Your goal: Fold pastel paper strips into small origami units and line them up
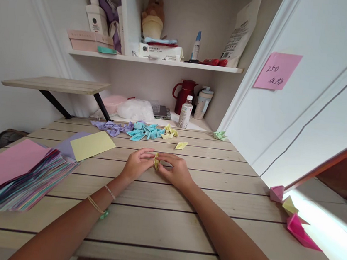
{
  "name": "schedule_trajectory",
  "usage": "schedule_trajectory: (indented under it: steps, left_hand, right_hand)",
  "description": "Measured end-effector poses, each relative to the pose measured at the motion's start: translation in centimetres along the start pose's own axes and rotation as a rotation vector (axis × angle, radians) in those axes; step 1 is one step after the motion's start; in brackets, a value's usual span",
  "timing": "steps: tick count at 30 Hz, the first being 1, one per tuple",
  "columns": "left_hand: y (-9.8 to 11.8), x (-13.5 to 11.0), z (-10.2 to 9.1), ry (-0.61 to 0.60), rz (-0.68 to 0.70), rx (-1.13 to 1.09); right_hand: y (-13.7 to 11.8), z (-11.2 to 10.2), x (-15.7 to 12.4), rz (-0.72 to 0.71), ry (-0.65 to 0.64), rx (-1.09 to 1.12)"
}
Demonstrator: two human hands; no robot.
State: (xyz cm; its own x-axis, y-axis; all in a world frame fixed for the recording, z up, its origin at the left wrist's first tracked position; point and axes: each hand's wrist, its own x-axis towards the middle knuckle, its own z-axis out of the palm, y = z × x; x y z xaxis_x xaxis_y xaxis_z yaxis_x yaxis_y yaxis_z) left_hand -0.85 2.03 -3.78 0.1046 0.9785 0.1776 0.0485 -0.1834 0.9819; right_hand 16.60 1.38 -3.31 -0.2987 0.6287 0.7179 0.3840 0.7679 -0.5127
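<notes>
Both my hands meet at the middle of the wooden table (162, 224). Between them sits a small folded piece of yellow paper (156, 161). My left hand (136, 164) pinches its left side, fingers curled. My right hand (175, 170) pinches its right side, fingers closed on it. A loose yellow folded piece (181, 145) lies just beyond my hands. A row of finished folded pieces, purple (111, 127), blue (146, 131) and yellow (170, 132), lies further back.
A thick stack of coloured paper sheets (20, 179) lies at the left, with a yellow sheet (92, 145) beside it. Pink and yellow folded pieces (292, 216) sit at the right edge. A bottle (186, 112), red jug (185, 94) and shelves stand behind.
</notes>
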Motion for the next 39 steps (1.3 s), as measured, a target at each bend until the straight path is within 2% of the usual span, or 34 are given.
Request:
schedule_trajectory:
  steps: [5, 10, 14, 27, 30, 34, 36, 39]
  left_hand:
    - [0.7, -0.4, 0.3, 0.001, 0.029, 0.096]
    - [1.2, -0.6, 0.5, 0.014, 0.054, 0.168]
    - [1.2, -0.5, 0.1, 0.007, 0.048, 0.159]
    - [1.8, -0.3, 0.3, 0.021, -0.012, -0.122]
    - [2.0, -0.3, 0.3, -0.018, -0.010, -0.147]
    - [2.1, -0.4, 0.5, -0.087, 0.014, -0.088]
    - [2.0, -0.4, 0.5, -0.104, 0.017, -0.083]
    - [1.7, -0.3, 0.5, -0.092, -0.005, -0.108]
  right_hand:
    - [0.3, -0.2, 0.1, -0.109, -0.001, -0.204]
    - [0.1, -0.6, 0.5, -0.236, -0.115, -0.338]
    - [0.1, -0.8, 0.5, -0.200, -0.111, -0.298]
    - [0.4, -0.5, 0.3, -0.111, -0.035, -0.146]
    - [0.5, -0.5, 0.2, -0.031, 0.059, -0.060]
    - [0.6, -0.6, 0.2, 0.197, 0.193, 0.075]
    - [0.4, -0.7, 0.3, 0.295, 0.194, 0.145]
    - [0.2, -0.8, 0.3, 0.371, 0.166, 0.215]
